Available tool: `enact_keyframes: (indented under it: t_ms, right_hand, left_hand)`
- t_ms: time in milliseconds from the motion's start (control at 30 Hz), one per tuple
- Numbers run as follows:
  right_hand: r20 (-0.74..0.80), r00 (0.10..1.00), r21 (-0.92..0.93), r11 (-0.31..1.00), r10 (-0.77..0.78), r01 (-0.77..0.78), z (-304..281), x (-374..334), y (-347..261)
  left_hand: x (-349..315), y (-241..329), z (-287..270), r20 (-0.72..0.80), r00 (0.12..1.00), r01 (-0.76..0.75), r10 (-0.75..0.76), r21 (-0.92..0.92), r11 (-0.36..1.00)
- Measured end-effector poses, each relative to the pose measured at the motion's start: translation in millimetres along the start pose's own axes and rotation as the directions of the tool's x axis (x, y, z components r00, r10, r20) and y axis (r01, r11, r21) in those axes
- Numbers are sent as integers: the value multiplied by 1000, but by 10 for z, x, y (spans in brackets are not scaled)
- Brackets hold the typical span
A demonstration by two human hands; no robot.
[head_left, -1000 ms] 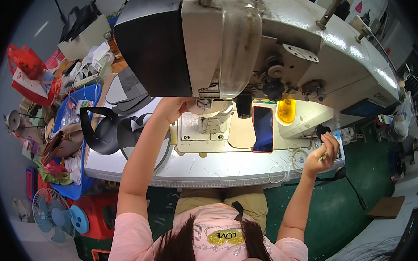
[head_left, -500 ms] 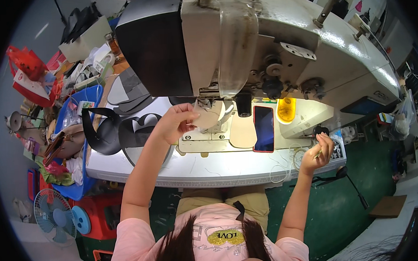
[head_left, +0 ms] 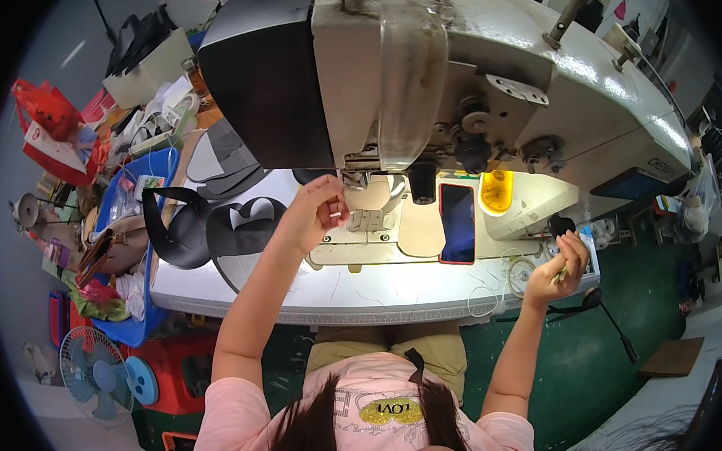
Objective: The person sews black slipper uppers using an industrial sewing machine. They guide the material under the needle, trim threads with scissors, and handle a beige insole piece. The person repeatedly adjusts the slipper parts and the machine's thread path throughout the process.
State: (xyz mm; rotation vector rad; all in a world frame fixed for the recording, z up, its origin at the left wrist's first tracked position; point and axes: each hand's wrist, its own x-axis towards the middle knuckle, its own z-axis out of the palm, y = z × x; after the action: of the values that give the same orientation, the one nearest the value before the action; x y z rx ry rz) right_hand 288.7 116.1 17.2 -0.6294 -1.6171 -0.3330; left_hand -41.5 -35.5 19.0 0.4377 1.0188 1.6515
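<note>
Left grip (head_left: 318,211) half-curled, white table (head_left: 413,290), green floor (head_left: 638,297)

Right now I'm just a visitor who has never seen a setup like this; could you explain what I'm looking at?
There is no robot here: a person works bare-handed at a large sewing machine. The view comes from a wide fisheye camera worn on the person's head, looking down, so straight edges bend.

On the white table lie dark cut pieces at left, and a red-edged phone beside a flat beige piece nearer the middle.

The left hand is near the needle area, fingers curled; I can't tell whether it holds anything. The right hand is raised at the table's right, holding a small yellowish thing, too small to identify.
</note>
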Motion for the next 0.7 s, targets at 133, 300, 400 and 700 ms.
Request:
enact_keyframes:
  t_ms: [133, 300, 400, 700]
  right_hand:
    - [2, 1000, -6, 1000, -1, 1, 18, -9, 62]
    - [15, 1000, 19, 999, 25, -25, 104, -239, 183]
    - [6, 1000, 9, 1000, 30, -30, 111, -267, 167]
    - [0, 1000, 14, 1000, 13, -13, 101, -276, 177]
  left_hand:
    - [152, 76, 8, -53, 998, -23, 21, -33, 999]
    - [311, 100, -29, -31, 999, -23, 24, 42, 999]
    - [312, 108, -24, -35, 999, -25, 26, 30, 999]
    - [44, 38, 80, -72, 997, -9, 9, -1, 1000]
